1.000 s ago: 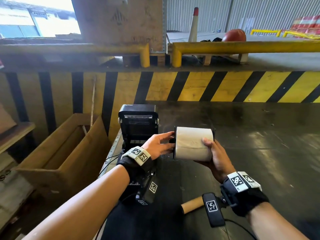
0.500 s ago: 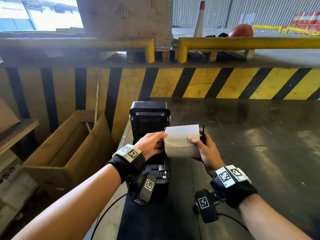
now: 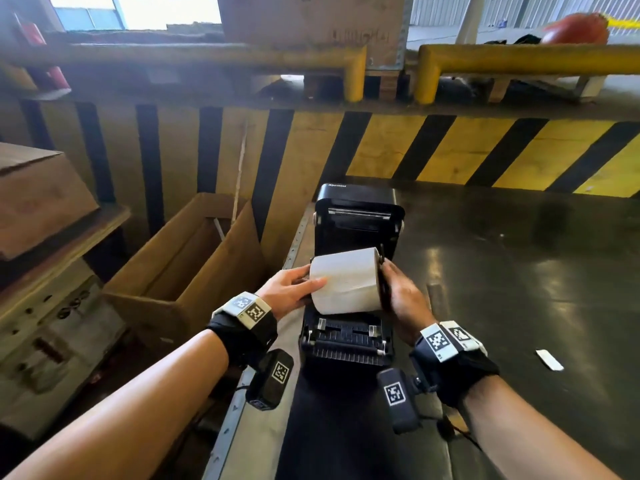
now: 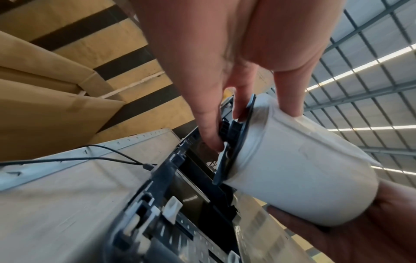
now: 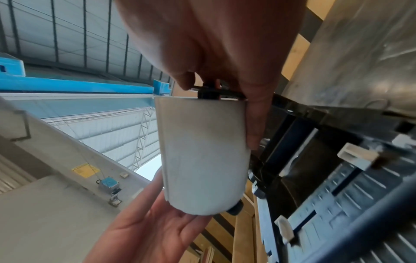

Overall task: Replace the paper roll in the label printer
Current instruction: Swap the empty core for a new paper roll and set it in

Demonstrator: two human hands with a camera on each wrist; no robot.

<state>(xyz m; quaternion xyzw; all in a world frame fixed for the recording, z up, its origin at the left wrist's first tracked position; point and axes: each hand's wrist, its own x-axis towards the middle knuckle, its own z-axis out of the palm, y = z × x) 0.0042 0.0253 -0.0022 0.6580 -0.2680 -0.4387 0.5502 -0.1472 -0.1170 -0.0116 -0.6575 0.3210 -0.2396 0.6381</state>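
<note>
Warehouse interior: corrugated wall panels and roof trusses overhead in both wrist views. Yellow-and-black striped barrier [image 3: 433, 150] across 12 o'clock, topped by yellow guard rails [image 3: 519, 55]. Dark glossy floor [image 3: 519, 271] from 1 to 4 o'clock. Narrow bench surface with metal edge strip [image 3: 239, 403] running from 6 o'clock toward 12.

Large wooden crate [image 3: 311, 22] behind the rails at 12. Open cardboard box [image 3: 180, 268] at 9 o'clock, beside the bench, flaps up. Closed carton on a wooden shelf [image 3: 38, 199] at far 9–10 o'clock. Red rounded object [image 3: 575, 27] at 1 o'clock, beyond the rail; identity not discernible.

Label printer [image 3: 349, 299] on the bench at centre, lid [image 3: 358, 216] raised upright toward 12, paper bay open. Thin black cable [image 4: 90, 156] running across the bench to the printer's left side.

Paper roll [image 3: 343, 282], white, held horizontally just above the open bay, tilted, left end lower; black spindle flanges [image 4: 234, 140] at both ends. Not seated in the bay. Nothing between roll and bay.

Left hand [image 3: 291, 289] at roll's 9 o'clock end: thumb on the paper, fingers [image 4: 209, 128] spread around the flange hub. Right hand [image 3: 401, 299] at roll's 3 o'clock end: thumb and fingers curled, pinching the flange and roll edge.

Small white scrap [image 3: 550, 360] on the floor at 4 o'clock, well apart from the printer.
</note>
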